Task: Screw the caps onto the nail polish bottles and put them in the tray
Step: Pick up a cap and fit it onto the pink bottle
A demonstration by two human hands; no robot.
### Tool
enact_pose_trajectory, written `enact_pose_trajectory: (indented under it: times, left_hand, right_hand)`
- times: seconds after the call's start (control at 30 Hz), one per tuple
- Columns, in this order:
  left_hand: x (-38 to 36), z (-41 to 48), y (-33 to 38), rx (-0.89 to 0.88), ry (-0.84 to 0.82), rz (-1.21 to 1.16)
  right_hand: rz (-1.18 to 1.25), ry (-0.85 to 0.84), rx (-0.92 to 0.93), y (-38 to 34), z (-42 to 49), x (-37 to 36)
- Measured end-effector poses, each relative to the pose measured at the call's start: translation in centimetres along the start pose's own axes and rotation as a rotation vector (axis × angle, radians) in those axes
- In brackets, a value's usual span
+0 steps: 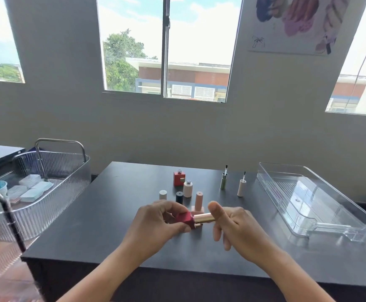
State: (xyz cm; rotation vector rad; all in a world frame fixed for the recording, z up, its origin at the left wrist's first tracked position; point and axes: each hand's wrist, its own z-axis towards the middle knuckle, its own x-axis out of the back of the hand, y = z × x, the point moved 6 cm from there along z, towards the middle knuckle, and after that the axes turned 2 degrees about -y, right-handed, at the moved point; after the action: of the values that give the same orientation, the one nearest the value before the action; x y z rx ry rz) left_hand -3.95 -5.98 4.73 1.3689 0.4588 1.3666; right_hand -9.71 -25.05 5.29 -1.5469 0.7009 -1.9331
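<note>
A dark matte table (103, 225) filled the lower half of the view. At its right side lay a long clear plastic tray (360, 221) with raised walls and a handle end toward the person; nothing sat inside it. Off the table's left edge stood a ribbed clear cart basket (73, 184) with a metal handle.

Above the table's near middle, the left hand (156, 223) gripped a red bottle (183, 219), a square block with flat matte faces, held on its side, its fingers curled closed around it. The right hand (234, 225) met it from the right: a rose-gold cap (203, 217), a smooth shiny cylinder, butted against the bottle's neck end, with the thumb raised beside it and the other fingers loosely bent; just how they pinched the cap could not be told.

Behind the hands stood the remaining pieces, all upright on the table. A second red square bottle (179, 178) with a bare threaded neck was farthest back, and a pale pink round bottle (188, 188), also uncapped, stood just in front of it. A pink capped bottle (198, 202) was directly behind the hands. To its left stood a dark cap (179, 197) and a white cap (162, 194). Well to the right, a green cap (223, 180) and a cream cap (241, 187) stood inverted, brushes pointing up.
</note>
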Motion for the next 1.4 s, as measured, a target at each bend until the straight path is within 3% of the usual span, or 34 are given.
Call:
enact_pose_trajectory:
  times: [0.27,0.6,0.97,1.23,1.4]
  left_hand:
    - [0.2,0.0,-0.2,0.013,0.003,0.002]
    - [0.2,-0.1,0.3,-0.027,0.016,0.078]
    - [0.1,-0.5,0.6,-0.082,0.037,0.127]
    - [0.2,-0.4,0.7,-0.086,0.03,0.161]
    - [0.3,-0.2,0.5,-0.07,-0.01,0.178]
  right_hand:
    - [0.062,0.008,0.176,-1.0,-0.2,0.4]
    - [-0.126,0.017,0.054,-1.2,-0.1,0.5]
    - [-0.236,0.02,0.192,-2.0,-0.5,0.4]
    - [-0.264,-0.033,0.111,-1.7,-0.5,0.0]
    - [-0.426,-0.006,0.252,-2.1,-0.8,-0.4]
